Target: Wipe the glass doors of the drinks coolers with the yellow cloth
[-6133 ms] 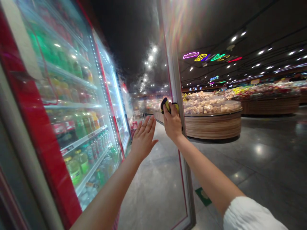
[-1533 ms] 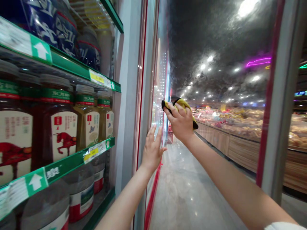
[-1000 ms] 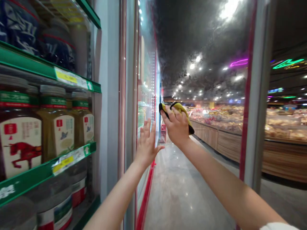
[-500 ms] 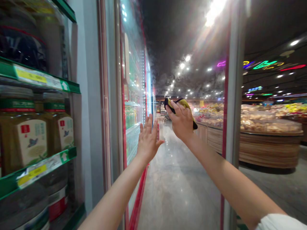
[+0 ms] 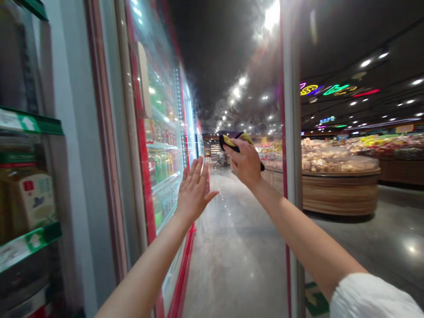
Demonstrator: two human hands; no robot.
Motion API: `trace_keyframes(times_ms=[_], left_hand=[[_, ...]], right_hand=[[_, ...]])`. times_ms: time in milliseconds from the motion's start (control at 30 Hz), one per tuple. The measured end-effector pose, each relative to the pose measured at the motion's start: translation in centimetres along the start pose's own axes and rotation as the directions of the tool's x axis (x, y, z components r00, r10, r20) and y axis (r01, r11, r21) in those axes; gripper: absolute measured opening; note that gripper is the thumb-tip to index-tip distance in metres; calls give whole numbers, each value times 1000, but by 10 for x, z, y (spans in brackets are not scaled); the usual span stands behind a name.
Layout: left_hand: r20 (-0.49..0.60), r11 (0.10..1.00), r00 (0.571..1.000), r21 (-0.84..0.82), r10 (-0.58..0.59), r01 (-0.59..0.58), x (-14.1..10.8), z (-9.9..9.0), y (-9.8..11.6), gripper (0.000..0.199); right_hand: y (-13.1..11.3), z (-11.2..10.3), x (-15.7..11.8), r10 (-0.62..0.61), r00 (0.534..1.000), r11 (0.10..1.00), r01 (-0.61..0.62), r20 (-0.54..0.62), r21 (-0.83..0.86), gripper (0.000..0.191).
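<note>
A yellow and black cleaning cloth (image 5: 228,143) is bunched under my right hand (image 5: 247,160), whose fingers curl over it against a glass door pane (image 5: 245,101). Smudged, cloudy streaks show on the pane above the cloth. My left hand (image 5: 194,187) is raised lower and to the left, palm forward, fingers stretched out and thumb apart. It holds nothing and appears to rest on the glass, though I cannot tell for certain. The door's grey and red edge frame (image 5: 291,176) runs upright to the right of both hands.
At left stand shelves with jars (image 5: 36,198) and green price strips. Beyond them a red-framed drinks cooler (image 5: 162,168) has a white handle (image 5: 143,79). A wood-sided produce stand (image 5: 341,192) is at right. Shiny floor (image 5: 228,247) runs down the aisle.
The view has turned right, so the shelves and door frame have shifted left. My right hand with the cloth has moved slightly against the pane; my left hand stays flat and spread.
</note>
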State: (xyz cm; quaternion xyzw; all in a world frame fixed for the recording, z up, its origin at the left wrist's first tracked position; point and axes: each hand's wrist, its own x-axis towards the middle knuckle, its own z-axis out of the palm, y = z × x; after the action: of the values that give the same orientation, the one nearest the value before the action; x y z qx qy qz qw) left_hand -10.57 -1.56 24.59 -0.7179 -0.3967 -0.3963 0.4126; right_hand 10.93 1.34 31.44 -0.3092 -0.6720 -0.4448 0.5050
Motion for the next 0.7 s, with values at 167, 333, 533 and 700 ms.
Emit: trace_keyframes(times_ms=[167, 333, 533, 700], left_hand=[[-3, 999, 1000, -32, 29, -29, 19, 5, 17, 102], [-14, 997, 999, -58, 48, -49, 33, 13, 29, 105], [-12, 990, 993, -80, 119, -120, 51, 22, 40, 99], [-15, 990, 993, -73, 121, -121, 58, 28, 49, 93]], right_hand=[[30, -7, -19, 175, 980, 980, -182, -93, -76, 40], [29, -7, -37, 153, 988, 982, -155, -25, -106, 40], [66, -17, -17, 172, 981, 980, -180, -84, -89, 37], [71, -14, -49, 264, 953, 946, -285, -149, -151, 36]])
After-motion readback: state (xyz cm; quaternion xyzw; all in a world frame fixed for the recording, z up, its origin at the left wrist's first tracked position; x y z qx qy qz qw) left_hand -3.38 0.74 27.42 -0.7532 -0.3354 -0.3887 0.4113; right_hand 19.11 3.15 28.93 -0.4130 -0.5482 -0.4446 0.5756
